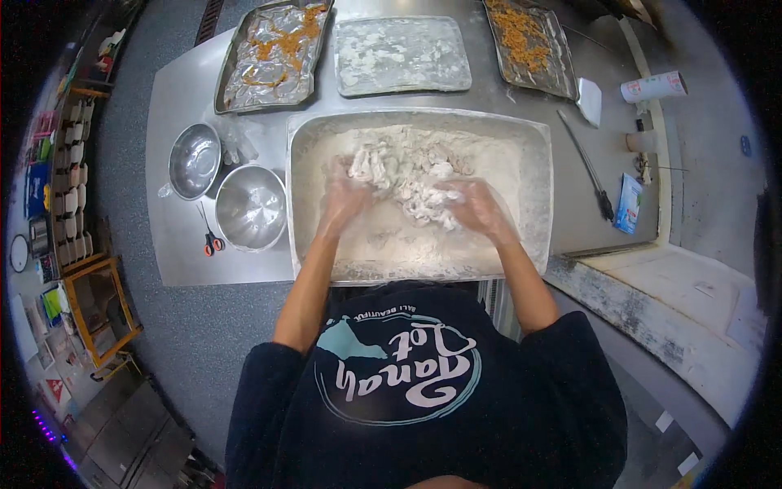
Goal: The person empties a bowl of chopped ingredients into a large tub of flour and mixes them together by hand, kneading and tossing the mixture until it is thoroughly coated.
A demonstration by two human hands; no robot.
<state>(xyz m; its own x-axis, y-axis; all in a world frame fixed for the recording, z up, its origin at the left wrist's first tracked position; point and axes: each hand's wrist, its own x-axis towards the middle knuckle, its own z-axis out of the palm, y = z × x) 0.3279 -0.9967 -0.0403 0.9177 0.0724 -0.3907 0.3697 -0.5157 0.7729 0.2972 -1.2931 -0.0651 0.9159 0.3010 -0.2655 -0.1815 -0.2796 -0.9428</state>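
A large metal pan [538, 163] full of white flour sits on the steel table in front of me. A heap of floured pieces [407, 175] lies in its middle. My left hand [346, 196] is pressed into the left side of the heap, fingers coated in flour. My right hand [476, 208] rests on the heap's right side, fingers curled over some pieces. Both hands wear thin clear gloves dusted white.
Two empty steel bowls [194, 160] [251, 207] and orange-handled scissors [211, 240] lie left of the pan. Behind it are a foil-lined tray [273, 57] with orange scraps, a floured tray [401, 55] and a tray of orange shreds [529, 41]. Long tongs [586, 167] lie right.
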